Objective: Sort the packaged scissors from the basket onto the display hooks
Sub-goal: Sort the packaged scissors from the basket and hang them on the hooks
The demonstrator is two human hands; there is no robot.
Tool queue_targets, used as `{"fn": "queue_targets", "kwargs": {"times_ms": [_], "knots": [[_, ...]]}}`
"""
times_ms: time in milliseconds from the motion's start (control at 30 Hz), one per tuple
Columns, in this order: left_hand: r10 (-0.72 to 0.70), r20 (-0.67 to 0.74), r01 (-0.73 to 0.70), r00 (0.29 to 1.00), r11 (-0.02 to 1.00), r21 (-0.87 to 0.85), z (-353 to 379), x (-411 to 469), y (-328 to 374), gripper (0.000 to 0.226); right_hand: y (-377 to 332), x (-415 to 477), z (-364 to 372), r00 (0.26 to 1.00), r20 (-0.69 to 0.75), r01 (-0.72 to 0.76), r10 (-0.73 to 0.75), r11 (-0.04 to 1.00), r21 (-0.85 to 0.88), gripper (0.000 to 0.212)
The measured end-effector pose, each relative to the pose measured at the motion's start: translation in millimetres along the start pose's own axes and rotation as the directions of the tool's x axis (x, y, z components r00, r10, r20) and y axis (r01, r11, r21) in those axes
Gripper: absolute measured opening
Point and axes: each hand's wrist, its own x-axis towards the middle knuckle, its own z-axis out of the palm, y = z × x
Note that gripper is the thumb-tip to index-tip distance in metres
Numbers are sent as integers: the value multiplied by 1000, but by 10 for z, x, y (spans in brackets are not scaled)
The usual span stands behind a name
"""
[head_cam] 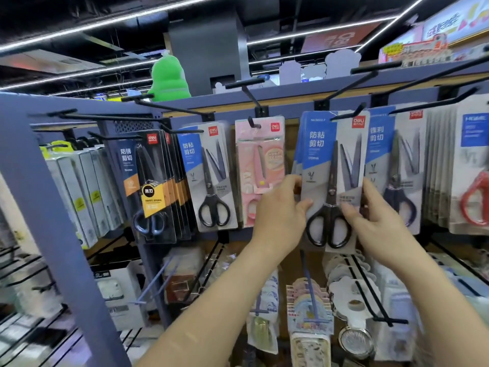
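A blue-and-grey pack of black scissors [330,165] hangs tilted at the tip of a black display hook [352,113]. My left hand [277,215] grips the pack's left edge and my right hand [370,218] grips its right edge near the scissor handles. More packs seem stacked behind it. To the left hang a matching blue pack [209,176], a pink scissors pack [259,168] and black-and-orange packs [153,186]. No basket is in view.
Further scissor packs hang to the right, one with red handles [473,181]. Long bare black hooks [370,75] jut out above the row. Lower hooks hold tape rolls and stickers [352,292]. A blue shelf post [53,207] stands at left.
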Motion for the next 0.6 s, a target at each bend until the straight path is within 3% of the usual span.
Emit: {"fn": "queue_targets", "kwargs": {"times_ms": [100, 167, 233, 300, 367, 467, 600], "knots": [[0, 0, 0, 1000, 999, -41, -180, -145, -40, 36, 15, -176, -5, 986, -166, -32, 27, 999, -27, 59], [27, -199, -36, 980, 999, -40, -415, -274, -197, 25, 46, -302, -5, 946, -319, 20, -65, 990, -142, 53], [-42, -395, 42, 918, 999, -8, -696, -314, -482, 20, 36, -442, 16, 902, -402, 71, -158, 972, -224, 43], [-226, -411, 244, 883, 970, -8, -876, -212, -861, 38, -2, -548, 71, 890, -413, 96, -191, 966, -241, 35], [-377, -298, 390, 877, 921, -16, -871, -59, -1129, 74, -29, -598, 160, 898, -393, 117, -198, 968, -221, 31], [-447, -242, 457, 861, 889, -16, -673, 176, -1203, 113, -44, -624, 312, 910, -368, 124, -189, 973, -193, 35], [-444, -326, 463, 835, 886, -21, -596, 375, -1168, 123, -88, -704, 463, 913, -359, 150, -194, 977, -149, 37]]}}
